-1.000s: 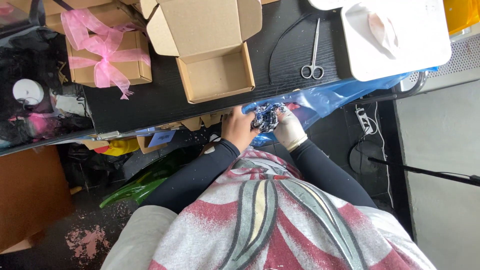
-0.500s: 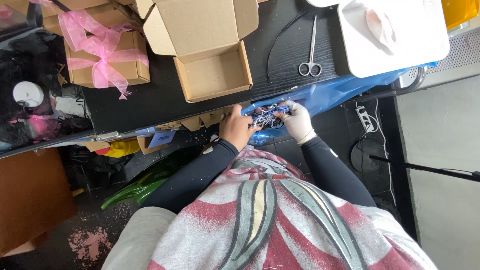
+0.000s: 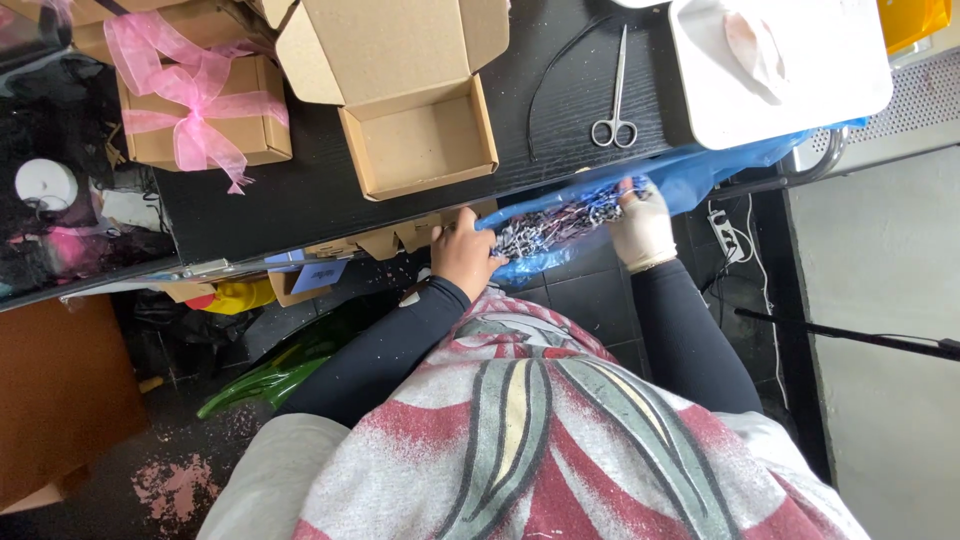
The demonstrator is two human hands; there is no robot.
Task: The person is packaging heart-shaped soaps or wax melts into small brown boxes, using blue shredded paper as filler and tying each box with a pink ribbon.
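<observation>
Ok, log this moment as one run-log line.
left hand: grips blue plastic bag | right hand: gloved, holds bag's other end | bag: stretched at black table edge | open cardboard box: empty | scissors: untouched

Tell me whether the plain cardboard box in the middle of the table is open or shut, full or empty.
Open and empty: the cardboard box has its lid flipped back, and only bare cardboard shows inside.

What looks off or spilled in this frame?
Pink shreds lie scattered on the floor by the brown cabinet, like a spill. The blue bag hangs off the table edge, stretched between the left hand and right hand.
</observation>
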